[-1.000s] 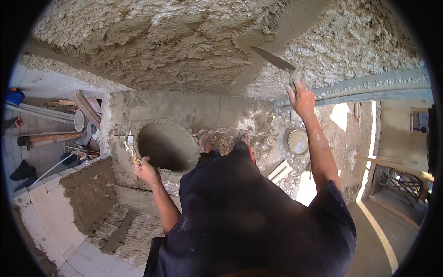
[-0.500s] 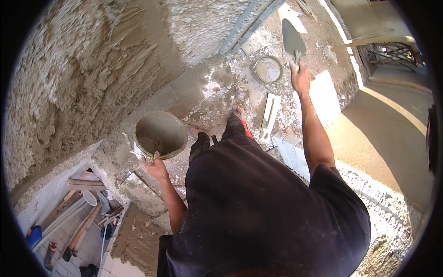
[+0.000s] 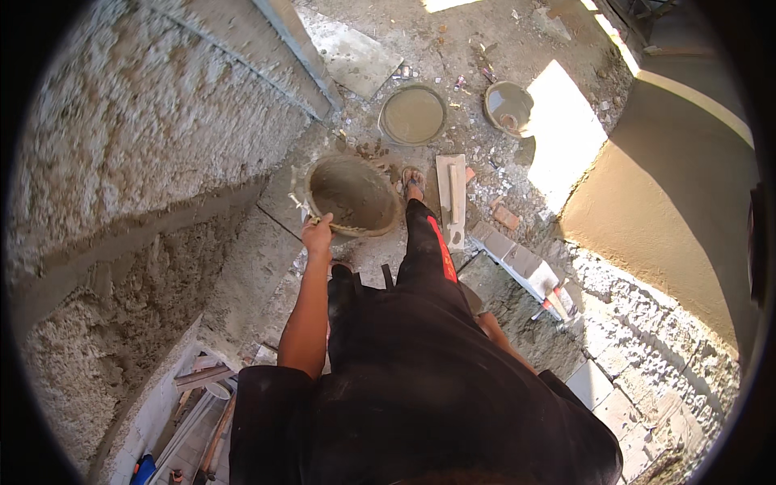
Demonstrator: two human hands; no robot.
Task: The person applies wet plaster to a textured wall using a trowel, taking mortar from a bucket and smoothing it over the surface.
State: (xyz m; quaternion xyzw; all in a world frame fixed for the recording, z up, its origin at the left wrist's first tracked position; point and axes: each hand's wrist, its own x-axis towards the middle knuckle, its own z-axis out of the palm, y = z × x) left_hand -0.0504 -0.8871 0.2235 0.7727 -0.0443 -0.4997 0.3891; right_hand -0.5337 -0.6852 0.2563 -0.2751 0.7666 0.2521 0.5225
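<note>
My left hand (image 3: 317,232) is closed on the near rim of a round mortar bucket (image 3: 349,190), which is tilted with wet grey mortar coating its inside. My right hand (image 3: 487,327) is down beside my right thigh, mostly hidden by my dark shirt. A sliver of the trowel's grey blade (image 3: 469,298) shows just ahead of it; the fingers and handle are out of sight. To the right of my foot lies a long pale plastering float (image 3: 454,202) with a raised handle.
Beyond the bucket stand a round basin of murky liquid (image 3: 413,115) and a smaller bowl (image 3: 509,107). A rough plastered wall (image 3: 162,105) rises at left. At right are a low block (image 3: 525,267), brick bits and a smooth rendered wall (image 3: 655,218). Rubble litters the ground.
My right arm has swung back from far out front to beside my body with the trowel. My left hand has shifted the bucket forward and right as my view turned.
</note>
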